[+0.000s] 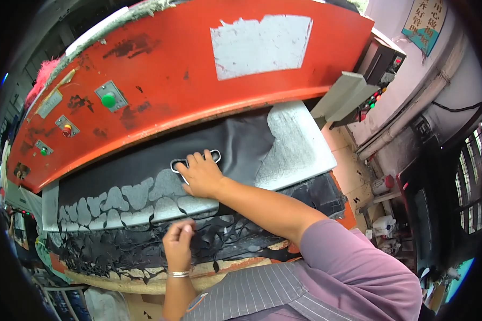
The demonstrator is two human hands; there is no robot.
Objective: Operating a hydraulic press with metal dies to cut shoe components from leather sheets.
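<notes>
My right hand (202,176) reaches onto a black sheet of leather-like material (144,144), its fingers bent over a shiny, narrow metal cutting die (217,155) that lies on the sheet. The die's ends show on both sides of the hand; its middle is covered. Closer to me, my left hand (177,239) is raised over the front edge with its fingers curled in and the thumb up. Whatever those fingers hold, if anything, is hidden. Rows of cut-out holes run along the sheet's near left side, and the pale cutting board (305,144) shows through them.
Above the board spans a large red press beam (171,59) with a green button (108,100) and smaller buttons on its face. Black offcuts (112,246) pile along the board's front edge. A control box (377,67) with coloured buttons stands at the right.
</notes>
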